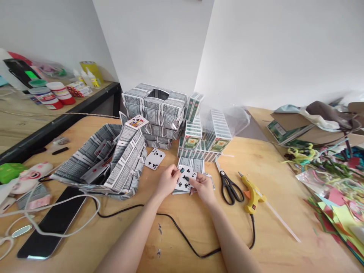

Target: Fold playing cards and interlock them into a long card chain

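Observation:
Pinched between my left hand [168,179] and my right hand [203,186] are playing cards [183,184], a five of clubs in front and a six of clubs peeking out at its right. The left thumb presses the upper left of the five; the right thumb lies on its right side. Beneath and behind them, more cards [195,164] lie face down on the table. A loose clubs card [154,158] rests face up to the left. Farther left stands an open basket-like form made of folded cards [129,159], with cards inside and a face card [137,121] on its rim.
Behind is a box built of cards [155,104], beside stacked card packs [193,142]. Black-handled scissors [229,189] and a yellow glue gun [254,195] lie right; its cord [182,231] crosses the front. A phone [51,223] lies left, colored scraps [338,208] far right.

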Tool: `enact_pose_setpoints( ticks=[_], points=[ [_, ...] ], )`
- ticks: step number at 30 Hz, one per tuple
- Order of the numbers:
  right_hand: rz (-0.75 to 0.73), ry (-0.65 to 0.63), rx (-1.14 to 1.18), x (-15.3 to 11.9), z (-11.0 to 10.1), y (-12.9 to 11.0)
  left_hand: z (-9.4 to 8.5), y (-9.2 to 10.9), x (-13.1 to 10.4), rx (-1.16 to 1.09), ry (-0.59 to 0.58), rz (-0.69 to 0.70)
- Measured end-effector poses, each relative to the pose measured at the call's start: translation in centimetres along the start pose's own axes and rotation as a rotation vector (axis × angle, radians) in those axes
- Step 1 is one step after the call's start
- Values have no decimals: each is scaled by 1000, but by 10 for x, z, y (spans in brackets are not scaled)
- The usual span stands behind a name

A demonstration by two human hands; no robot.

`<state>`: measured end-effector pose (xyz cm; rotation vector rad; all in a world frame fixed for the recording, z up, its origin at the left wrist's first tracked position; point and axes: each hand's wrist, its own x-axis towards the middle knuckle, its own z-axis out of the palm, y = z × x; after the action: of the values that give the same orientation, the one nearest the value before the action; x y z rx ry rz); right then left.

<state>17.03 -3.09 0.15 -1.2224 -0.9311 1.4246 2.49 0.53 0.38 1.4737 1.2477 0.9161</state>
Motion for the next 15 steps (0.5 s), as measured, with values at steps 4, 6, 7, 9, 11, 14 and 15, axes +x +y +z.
enact_pose_setpoints(
  ticks=[4, 6, 7, 9, 11, 14, 15],
  points=[
    [-34, 22, 5, -1, 1, 1, 10, 3, -7, 262, 134, 97],
    [-48, 39, 18, -1, 1, 0, 11, 6, -10, 356, 146, 121],
    [-54, 49, 24, -1, 2, 0, 10, 7, -11, 385, 142, 126],
    [-62, 68, 41, -1, 2, -1, 8, 8, -13, 408, 120, 137],
    [-70, 86, 65, -1, 2, -1, 6, 8, -15, 402, 83, 154],
    [-71, 99, 86, 0, 1, -1, 2, 8, -16, 374, 36, 164],
    [-71, 98, 89, 0, 1, 0, 1, 8, -16, 364, 27, 164]
  ],
)
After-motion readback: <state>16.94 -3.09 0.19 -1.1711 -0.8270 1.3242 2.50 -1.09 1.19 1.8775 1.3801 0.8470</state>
